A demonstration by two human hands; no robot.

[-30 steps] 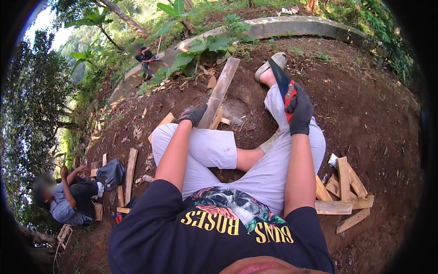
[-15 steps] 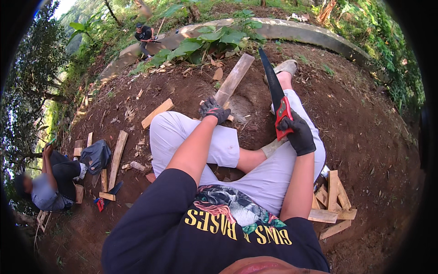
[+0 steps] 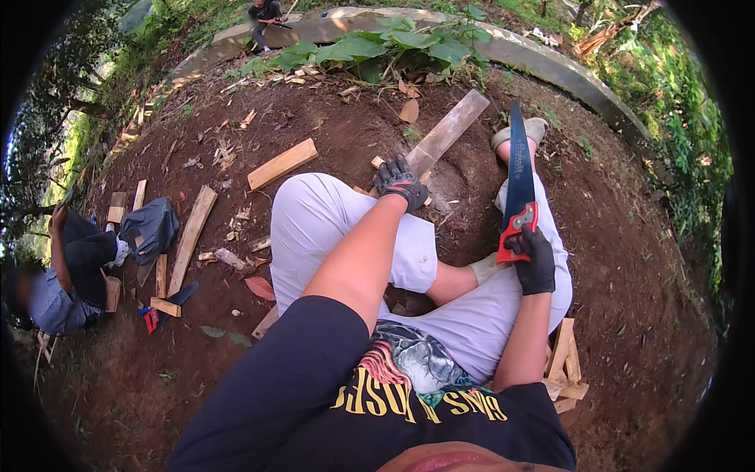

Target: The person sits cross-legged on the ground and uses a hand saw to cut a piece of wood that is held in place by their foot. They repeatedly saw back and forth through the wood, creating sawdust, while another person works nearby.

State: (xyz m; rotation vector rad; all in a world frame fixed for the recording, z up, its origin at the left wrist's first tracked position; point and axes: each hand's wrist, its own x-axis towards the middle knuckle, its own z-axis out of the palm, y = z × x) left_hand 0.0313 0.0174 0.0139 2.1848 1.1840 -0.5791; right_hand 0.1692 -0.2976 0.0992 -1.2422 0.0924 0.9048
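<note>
My left hand point(image 3: 400, 186), in a dark glove, grips the near end of a long wooden board point(image 3: 451, 134), its fingers lying over the wood. The board points away and to the right over the soil. Under that end, a small wood strip point(image 3: 378, 162) sticks out beside my fingers. My right hand point(image 3: 535, 259), also gloved, is closed around the red handle of a hand saw point(image 3: 519, 177). The dark blade points away from me, above my right lower leg, apart from the board. My palms and the strip's middle are hidden.
A loose plank point(image 3: 281, 164) lies left of my knee. Further left are more planks point(image 3: 193, 237), a dark bag point(image 3: 149, 230), another red-handled saw point(image 3: 151, 318) and a seated person point(image 3: 67, 279). Wood offcuts point(image 3: 563, 358) lie by my right hip. Another person point(image 3: 266, 20) is beyond the leafy plants.
The view has shifted, moving the surroundings within the picture. The saw has turned from a leftward lean to nearly straight ahead, with more of its blade face showing. My left hand stays on the board.
</note>
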